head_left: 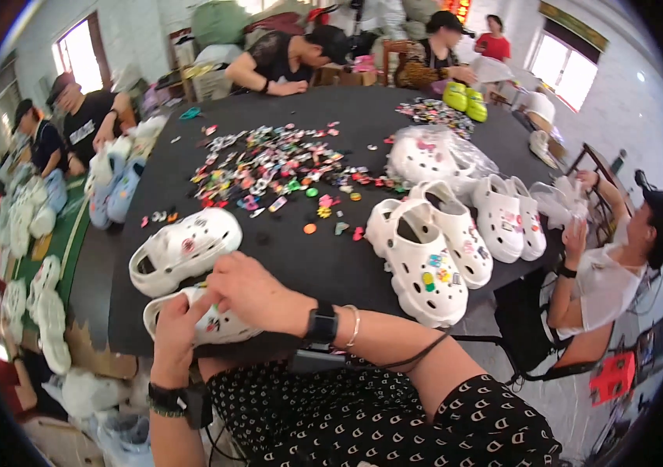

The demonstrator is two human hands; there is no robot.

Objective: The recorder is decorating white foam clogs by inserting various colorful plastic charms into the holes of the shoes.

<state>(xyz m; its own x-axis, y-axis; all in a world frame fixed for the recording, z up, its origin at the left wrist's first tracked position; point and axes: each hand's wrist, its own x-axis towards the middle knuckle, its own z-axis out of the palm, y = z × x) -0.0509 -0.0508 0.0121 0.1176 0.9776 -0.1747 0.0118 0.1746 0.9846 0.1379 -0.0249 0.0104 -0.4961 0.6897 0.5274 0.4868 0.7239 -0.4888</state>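
- Head view, lower left: a white foam clog lies at the edge of a black table.
- The left hand is curled onto this clog.
- The right hand bends its fingers over the clog; whether they pinch anything is hidden.
- Just above: a second white clog.
- Centre: scattered colourful shoe charms.

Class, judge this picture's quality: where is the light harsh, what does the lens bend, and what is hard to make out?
Head view: left window and right window glare near white; head view: the table's far edge bows, inside a rounded black rim; head view: many charms are too small to make out individually.
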